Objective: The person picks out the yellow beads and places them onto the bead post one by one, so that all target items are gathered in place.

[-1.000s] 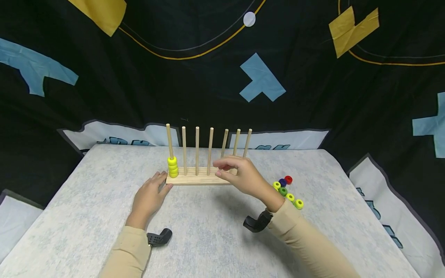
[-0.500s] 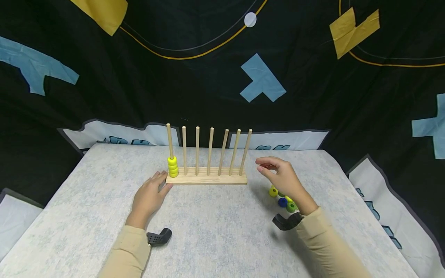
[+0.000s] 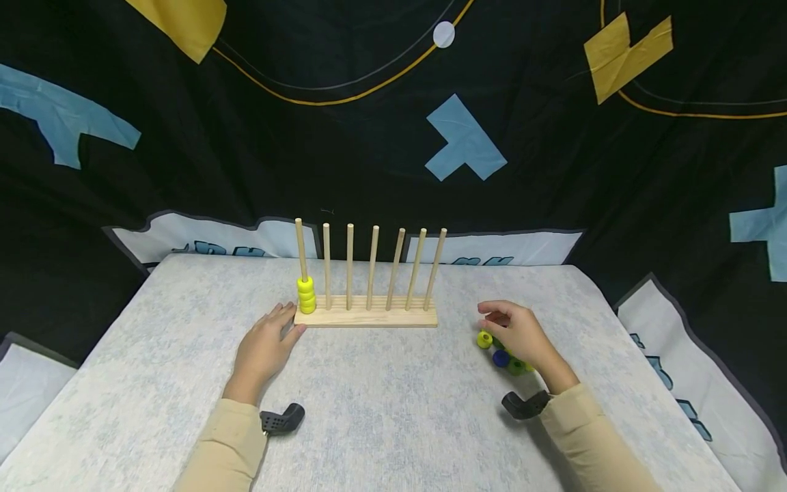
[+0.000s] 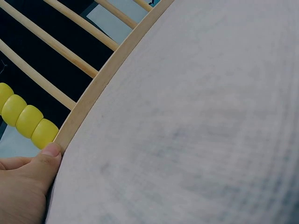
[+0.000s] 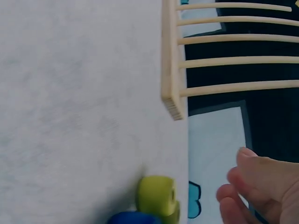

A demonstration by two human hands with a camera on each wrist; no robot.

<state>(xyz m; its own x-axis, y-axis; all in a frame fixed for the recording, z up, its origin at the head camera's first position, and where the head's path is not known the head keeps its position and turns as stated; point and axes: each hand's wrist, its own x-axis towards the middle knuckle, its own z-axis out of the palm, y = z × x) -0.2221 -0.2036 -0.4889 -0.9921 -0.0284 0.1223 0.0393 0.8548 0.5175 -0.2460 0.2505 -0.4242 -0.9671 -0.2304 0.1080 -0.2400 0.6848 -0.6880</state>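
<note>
Wooden rack (image 3: pixel 369 318) touches left hand (image 3: pixel 261 352), grip spread; right hand (image 3: pixel 519 335), grip parted, hovers near beads (image 3: pixel 501 359); blue lettering (image 3: pixel 211 249) illegible.

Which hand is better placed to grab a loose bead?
Likely the right hand: it hovers by the loose beads, none visible in its grasp, while the left hand touches the left end of the wooden rack.

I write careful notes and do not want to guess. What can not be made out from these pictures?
Head view: the right hand hides part of the loose beads; they cannot be counted.
Left wrist view: the left and bottom edges cut off part of the left hand.
Right wrist view: the bottom edge cuts through the blue bead.
</note>
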